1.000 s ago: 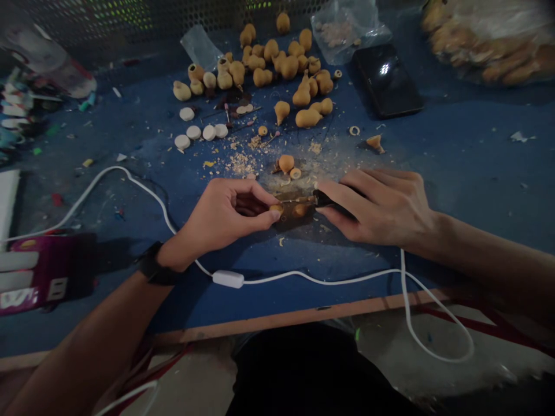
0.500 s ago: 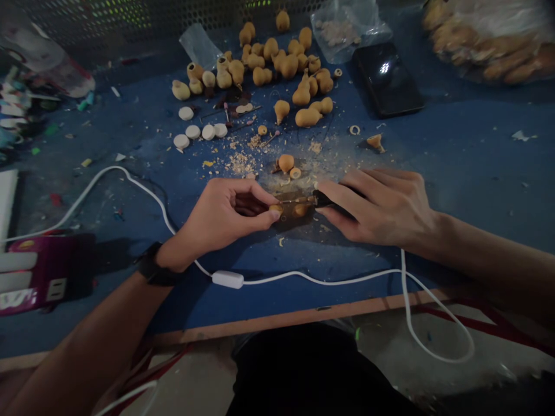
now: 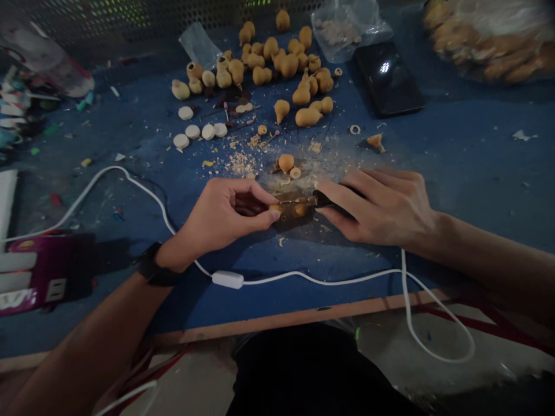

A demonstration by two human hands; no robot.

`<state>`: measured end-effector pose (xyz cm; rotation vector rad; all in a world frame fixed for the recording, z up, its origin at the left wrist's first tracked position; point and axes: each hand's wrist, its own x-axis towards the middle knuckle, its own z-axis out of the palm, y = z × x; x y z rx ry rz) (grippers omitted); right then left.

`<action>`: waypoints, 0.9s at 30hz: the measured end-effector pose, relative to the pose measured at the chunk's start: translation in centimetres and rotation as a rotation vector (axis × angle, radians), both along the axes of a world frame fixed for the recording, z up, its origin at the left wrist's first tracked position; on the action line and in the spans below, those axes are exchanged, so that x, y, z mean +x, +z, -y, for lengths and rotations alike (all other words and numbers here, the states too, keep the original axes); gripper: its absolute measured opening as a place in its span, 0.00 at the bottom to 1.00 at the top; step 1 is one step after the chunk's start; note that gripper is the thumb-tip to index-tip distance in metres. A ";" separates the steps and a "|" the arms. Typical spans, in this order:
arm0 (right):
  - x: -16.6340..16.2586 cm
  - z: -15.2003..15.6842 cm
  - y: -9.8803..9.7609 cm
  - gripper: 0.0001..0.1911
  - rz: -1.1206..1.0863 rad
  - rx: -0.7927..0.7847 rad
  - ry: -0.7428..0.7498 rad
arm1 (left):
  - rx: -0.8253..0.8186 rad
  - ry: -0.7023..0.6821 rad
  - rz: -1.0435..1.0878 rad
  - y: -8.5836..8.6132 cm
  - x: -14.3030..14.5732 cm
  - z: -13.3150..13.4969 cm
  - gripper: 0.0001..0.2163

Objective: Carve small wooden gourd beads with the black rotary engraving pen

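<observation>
My left hand (image 3: 223, 214) pinches a small tan gourd piece (image 3: 276, 208) between thumb and fingertips, low over the blue table (image 3: 455, 156). My right hand (image 3: 381, 205) is closed on a dark-handled tool (image 3: 323, 199); its thin metal shaft (image 3: 299, 201) points left and meets the gourd piece. Another small tan piece (image 3: 300, 210) lies just under the shaft. Shavings and dust (image 3: 243, 162) are scattered behind my hands, with a cut gourd (image 3: 285, 163) and a ring slice (image 3: 295, 173).
A pile of small gourds (image 3: 277, 63) lies at the back, white discs (image 3: 197, 132) to its left. A black phone (image 3: 388, 81) and plastic bags (image 3: 347, 26) sit at the back right. A white cable with a switch (image 3: 228, 279) crosses near the table's front edge. A magenta box (image 3: 39, 274) is at left.
</observation>
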<state>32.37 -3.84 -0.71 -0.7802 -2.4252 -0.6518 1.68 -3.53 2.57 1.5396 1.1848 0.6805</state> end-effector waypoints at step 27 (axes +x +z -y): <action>0.1 0.0 -0.1 0.14 0.077 -0.070 -0.061 | 0.013 -0.005 0.017 -0.1 -0.1 0.0 0.09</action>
